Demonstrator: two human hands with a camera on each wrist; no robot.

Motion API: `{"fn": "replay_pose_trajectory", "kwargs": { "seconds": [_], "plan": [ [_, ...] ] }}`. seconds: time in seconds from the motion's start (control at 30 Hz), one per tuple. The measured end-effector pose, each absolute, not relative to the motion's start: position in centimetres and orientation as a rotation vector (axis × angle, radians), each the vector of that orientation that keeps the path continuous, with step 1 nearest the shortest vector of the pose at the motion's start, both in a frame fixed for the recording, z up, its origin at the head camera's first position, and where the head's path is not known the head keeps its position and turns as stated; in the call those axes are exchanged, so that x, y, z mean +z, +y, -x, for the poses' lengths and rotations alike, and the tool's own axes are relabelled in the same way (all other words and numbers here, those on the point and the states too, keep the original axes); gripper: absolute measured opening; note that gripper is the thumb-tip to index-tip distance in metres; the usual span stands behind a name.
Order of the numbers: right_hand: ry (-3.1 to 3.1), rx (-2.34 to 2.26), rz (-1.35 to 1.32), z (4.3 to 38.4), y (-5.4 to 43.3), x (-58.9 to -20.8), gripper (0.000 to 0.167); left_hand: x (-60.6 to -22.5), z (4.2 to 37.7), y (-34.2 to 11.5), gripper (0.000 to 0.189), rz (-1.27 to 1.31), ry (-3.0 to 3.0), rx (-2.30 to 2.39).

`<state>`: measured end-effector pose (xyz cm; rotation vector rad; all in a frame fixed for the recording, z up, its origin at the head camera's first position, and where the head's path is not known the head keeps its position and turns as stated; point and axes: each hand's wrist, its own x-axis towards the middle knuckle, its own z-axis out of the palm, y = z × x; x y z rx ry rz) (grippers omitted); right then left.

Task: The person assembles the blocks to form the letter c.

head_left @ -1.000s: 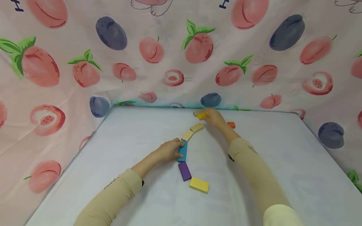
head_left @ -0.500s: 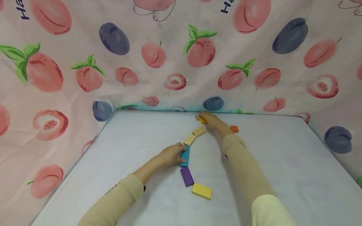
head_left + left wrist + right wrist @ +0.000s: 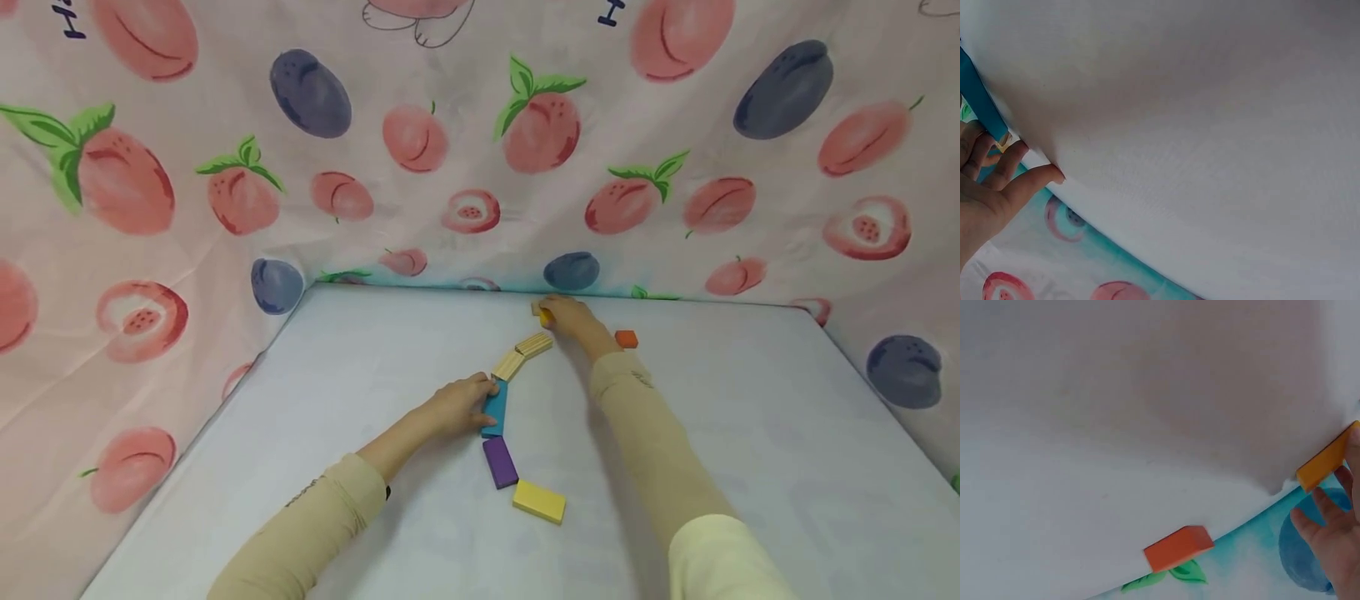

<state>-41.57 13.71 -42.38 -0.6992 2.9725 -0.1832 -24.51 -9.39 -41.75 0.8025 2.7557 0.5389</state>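
Note:
In the head view a curved row lies on the table: a yellow block (image 3: 539, 502), a purple block (image 3: 500, 462), a blue block (image 3: 495, 410) and two ribbed wooden blocks (image 3: 508, 366). My left hand (image 3: 459, 406) holds the blue block lengthwise, thumb at its near end and fingers at its far end. Beyond the row, my right hand (image 3: 568, 318) pinches a yellow-orange block (image 3: 1325, 461), partly covered by the fingers. A pale wooden block (image 3: 536, 308) shows just left of those fingers; whether the two touch is unclear.
An orange-red block (image 3: 626, 339) lies to the right of the right hand. The white tabletop (image 3: 750, 433) ends at the back against a fruit-print cloth (image 3: 465, 125), which also rises along both sides.
The yellow-orange block has turned in my right hand's fingers, from crosswise to slanting. My left hand stays on the blue block, and the row keeps its shape. The head view has shifted slightly.

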Motion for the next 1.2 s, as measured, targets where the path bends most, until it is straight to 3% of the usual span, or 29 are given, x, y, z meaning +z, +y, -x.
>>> {"fn": "replay_pose_trajectory", "kwargs": {
  "seconds": [0.97, 1.2],
  "plan": [
    [3.058, -0.325, 0.391, 36.6, 22.1, -41.9, 0.056, -41.7, 24.7, -9.5, 0.048, -0.77, 2.736, 0.588],
    [3.029, -0.382, 0.291, 36.1, 23.1, -41.7, 0.047, -41.6, 24.5, -9.2, 0.048, -0.778, 2.733, 0.588]
  ]
}}
